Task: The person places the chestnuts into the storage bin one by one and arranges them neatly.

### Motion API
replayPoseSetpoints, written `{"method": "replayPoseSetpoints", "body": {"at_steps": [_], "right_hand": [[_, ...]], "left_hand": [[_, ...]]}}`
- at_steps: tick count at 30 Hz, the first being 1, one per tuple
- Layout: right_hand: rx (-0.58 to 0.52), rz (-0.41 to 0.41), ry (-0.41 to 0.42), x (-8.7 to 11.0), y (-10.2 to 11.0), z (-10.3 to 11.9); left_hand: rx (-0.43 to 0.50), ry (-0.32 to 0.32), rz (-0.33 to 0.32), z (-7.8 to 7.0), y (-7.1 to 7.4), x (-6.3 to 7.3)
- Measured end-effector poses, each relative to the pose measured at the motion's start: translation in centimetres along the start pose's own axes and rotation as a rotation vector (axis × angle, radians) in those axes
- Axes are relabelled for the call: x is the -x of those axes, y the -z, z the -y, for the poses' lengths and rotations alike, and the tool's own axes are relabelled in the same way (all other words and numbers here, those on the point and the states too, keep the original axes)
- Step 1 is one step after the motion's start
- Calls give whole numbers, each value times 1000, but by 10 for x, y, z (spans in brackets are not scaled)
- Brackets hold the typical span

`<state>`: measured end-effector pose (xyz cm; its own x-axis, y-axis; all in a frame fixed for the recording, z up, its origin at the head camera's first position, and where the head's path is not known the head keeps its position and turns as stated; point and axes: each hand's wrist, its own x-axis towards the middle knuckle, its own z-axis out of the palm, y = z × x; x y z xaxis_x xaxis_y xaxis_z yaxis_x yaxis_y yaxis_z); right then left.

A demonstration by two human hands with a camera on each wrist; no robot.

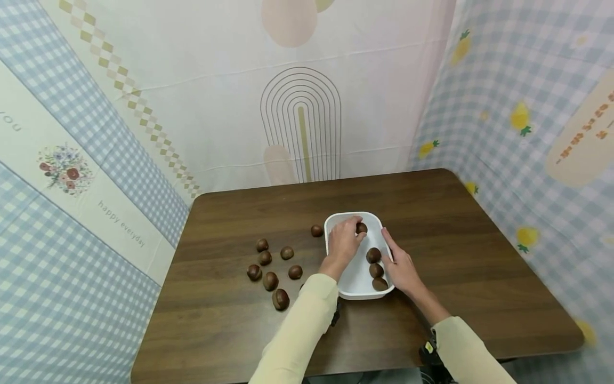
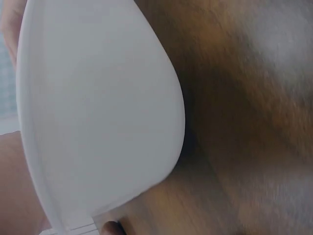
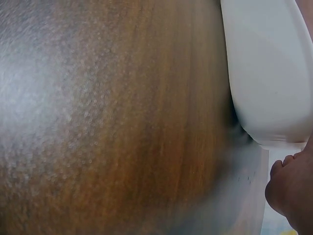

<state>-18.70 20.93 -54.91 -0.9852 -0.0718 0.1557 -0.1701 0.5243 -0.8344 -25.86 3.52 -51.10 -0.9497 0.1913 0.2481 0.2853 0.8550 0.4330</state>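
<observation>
A white rectangular plastic container [image 1: 357, 295] stands on the table, its pale outer wall [image 2: 107, 98] filling much of the left wrist view. My left hand [image 1: 342, 242] reaches over its left side and pinches a brown chestnut [image 1: 362, 228] near the far end inside. Along the container's right side, three more chestnuts [image 1: 376, 270] lie in a row. My right hand [image 1: 403, 269] holds the right rim, thumb at the inner side and fingers along the outside. The right wrist view shows the container's wall [image 3: 271, 68], but not the chestnuts inside.
Several loose chestnuts [image 1: 271, 281] lie scattered on the brown wooden table [image 1: 206, 304] left of the container. One chestnut [image 1: 316, 230] sits close to its far left corner. Patterned cloth [image 1: 216, 106] hangs behind and at both sides of the table.
</observation>
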Motion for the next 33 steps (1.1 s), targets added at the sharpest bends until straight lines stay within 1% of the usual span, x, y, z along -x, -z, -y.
{"method": "replayPoseSetpoints", "body": {"at_steps": [6,11,14,17,20,22,24,26,29,33], "right_hand": [[-4,-12,15,1,-1,1],[-15,-16,20,0,-2,0],[-19,-27,40,1,-2,-1],[-27,-44,78,1,-3,-6],[-24,-77,97,-1,-6,-16],[-16,-83,108,-1,-7,-18],[-18,-82,101,-1,-7,-16],[-22,-62,92,0,-5,-10],[-10,-35,51,0,-3,-4],[13,-17,16,0,-2,-2]], "left_hand": [[14,24,21,-6,-6,2],[33,56,48,-9,-10,4],[50,72,64,-9,-13,6],[65,82,76,-10,-18,7],[83,99,81,-9,-22,8],[93,112,84,-8,-25,9],[106,121,91,-8,-27,9],[115,126,98,-9,-29,9],[120,126,100,-10,-31,9],[127,127,93,-11,-33,9]]}}
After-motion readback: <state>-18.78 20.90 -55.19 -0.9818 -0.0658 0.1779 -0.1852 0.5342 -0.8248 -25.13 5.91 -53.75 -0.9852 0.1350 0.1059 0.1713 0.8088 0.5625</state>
